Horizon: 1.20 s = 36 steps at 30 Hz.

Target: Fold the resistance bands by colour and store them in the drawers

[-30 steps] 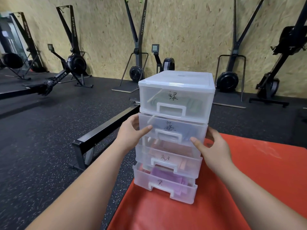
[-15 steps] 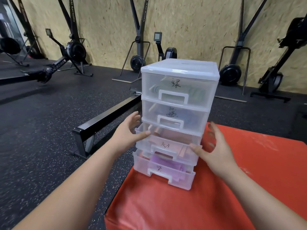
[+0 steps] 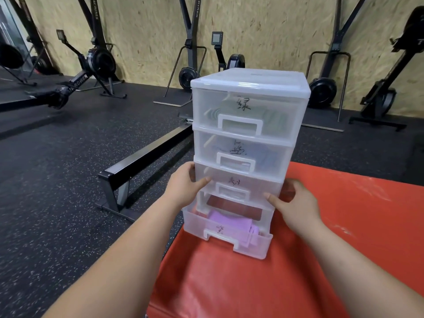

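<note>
A translucent four-drawer unit [image 3: 250, 81] stands on a red mat [image 3: 344, 237]. Green bands [image 3: 274, 120] show through the top drawer and blue bands [image 3: 268, 159] through the second. The third drawer [image 3: 259, 187] sits flush in the frame. My left hand [image 3: 183, 189] clasps its left corner, thumb on the front and fingers round the side. My right hand [image 3: 296, 203] clasps the right corner the same way. The bottom drawer [image 3: 263, 246] is pulled out, with folded purple bands [image 3: 229, 222] inside.
A black metal rail [image 3: 146, 154] lies on the rubber floor left of the mat. Rowing machines [image 3: 98, 60] and upright ski machines [image 3: 190, 72] line the wooden wall behind. The mat's left edge runs just under the unit.
My hands dropped from the second drawer to the third. The third drawer, partly out before, now sits pushed in. The bottom drawer stays out.
</note>
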### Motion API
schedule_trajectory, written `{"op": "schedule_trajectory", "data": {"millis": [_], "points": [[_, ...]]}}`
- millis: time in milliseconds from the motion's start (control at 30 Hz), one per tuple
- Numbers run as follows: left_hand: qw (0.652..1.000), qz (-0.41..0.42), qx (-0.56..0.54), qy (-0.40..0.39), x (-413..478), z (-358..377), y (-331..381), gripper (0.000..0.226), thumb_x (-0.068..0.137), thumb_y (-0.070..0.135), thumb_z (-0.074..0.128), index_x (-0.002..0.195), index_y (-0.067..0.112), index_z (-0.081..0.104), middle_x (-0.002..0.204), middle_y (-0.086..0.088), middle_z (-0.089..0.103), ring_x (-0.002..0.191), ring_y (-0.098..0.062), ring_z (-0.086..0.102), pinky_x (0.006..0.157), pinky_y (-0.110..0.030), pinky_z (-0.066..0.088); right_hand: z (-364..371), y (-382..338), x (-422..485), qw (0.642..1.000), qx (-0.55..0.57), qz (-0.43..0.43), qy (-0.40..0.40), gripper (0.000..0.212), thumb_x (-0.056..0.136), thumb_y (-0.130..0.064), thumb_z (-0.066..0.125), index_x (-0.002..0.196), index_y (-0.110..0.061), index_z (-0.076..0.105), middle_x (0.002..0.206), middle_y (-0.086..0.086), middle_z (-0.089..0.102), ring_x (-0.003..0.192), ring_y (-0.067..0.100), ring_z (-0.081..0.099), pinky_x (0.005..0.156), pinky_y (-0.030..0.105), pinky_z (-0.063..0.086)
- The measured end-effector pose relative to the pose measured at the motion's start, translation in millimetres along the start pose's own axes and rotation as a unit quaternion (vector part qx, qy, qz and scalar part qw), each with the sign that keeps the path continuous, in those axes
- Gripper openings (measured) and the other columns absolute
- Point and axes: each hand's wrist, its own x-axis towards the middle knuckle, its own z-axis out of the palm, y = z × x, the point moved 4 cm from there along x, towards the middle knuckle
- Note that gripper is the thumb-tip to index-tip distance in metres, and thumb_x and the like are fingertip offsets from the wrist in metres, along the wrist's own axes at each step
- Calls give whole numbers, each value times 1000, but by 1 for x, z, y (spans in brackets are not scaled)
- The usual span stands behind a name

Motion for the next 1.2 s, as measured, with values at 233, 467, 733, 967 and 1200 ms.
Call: {"op": "schedule_trajectory", "data": {"millis": [233,467,733,967,1200], "points": [[997,0,-76,-16,-12,2,-11,78,76,61,85,143,34,58,134,20,68,121,-1,65,108,-40,53,2,1,-12,1000,21,-15,-9,61,75,-57,86,127,-38,59,124,-14,70,114,9,66,94,35,53],[984,-57,-118,-123,-75,11,-81,121,71,34,99,167,26,25,162,16,42,140,13,42,123,-31,35,34,65,-87,986,35,-8,-163,150,46,-83,88,166,-34,13,169,-16,24,151,0,32,124,39,35],[989,-48,-81,-112,-48,26,-85,102,69,41,96,157,23,46,140,11,68,125,-4,66,111,-43,52,48,69,-59,990,68,3,-125,115,59,-49,96,157,-42,34,150,-19,47,136,-1,52,116,37,45],[998,-55,24,-10,-20,50,-75,52,80,54,82,124,34,63,115,17,71,105,-10,68,95,-37,55,55,78,-30,998,12,50,-33,69,67,-54,87,127,-38,56,123,-15,68,110,8,67,94,45,58],[991,-85,98,12,-32,53,-62,52,87,59,76,124,25,60,115,8,70,107,-19,68,90,-39,54,53,62,-29,998,-4,45,-41,65,74,-43,89,128,-30,57,121,-10,69,107,13,68,89,33,54]]}}
